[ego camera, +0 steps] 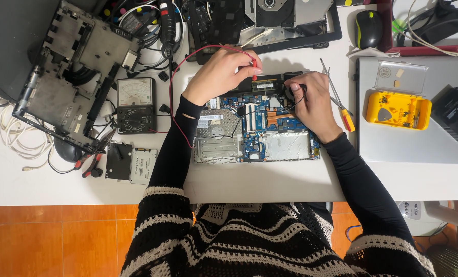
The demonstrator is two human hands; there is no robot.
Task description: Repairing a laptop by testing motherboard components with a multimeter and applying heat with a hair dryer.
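Black-and-cream knitted sleeves fill the near edge of the view, and from them two black-sleeved forearms reach over the white bench [270,182] to an opened laptop board [260,131] lying near the middle of the bench, a little back from its near edge. Fingers of the left hand [221,72] are pressed together around a red probe [254,77], its tip set down at the board's far edge beside a memory strip [265,84]; the red lead [175,82] loops away toward the analog multimeter [135,105] at the left. Fingers of the right hand [313,102] pinch a black probe [302,88] by the fan corner, its thin lead trailing across the copper heat pipe. As a judgement, the main risk is a slip: either tip could skate across the closely packed parts and bridge two contacts, since both hands hover with little support. The red lead, slack and crossing the left forearm, could snag and jerk the probe. A small screwdriver [342,110] lies just beside the right wrist and could be nudged onto the board, while the yellow bit case [397,109] sits well apart on a grey laptop lid at the right.
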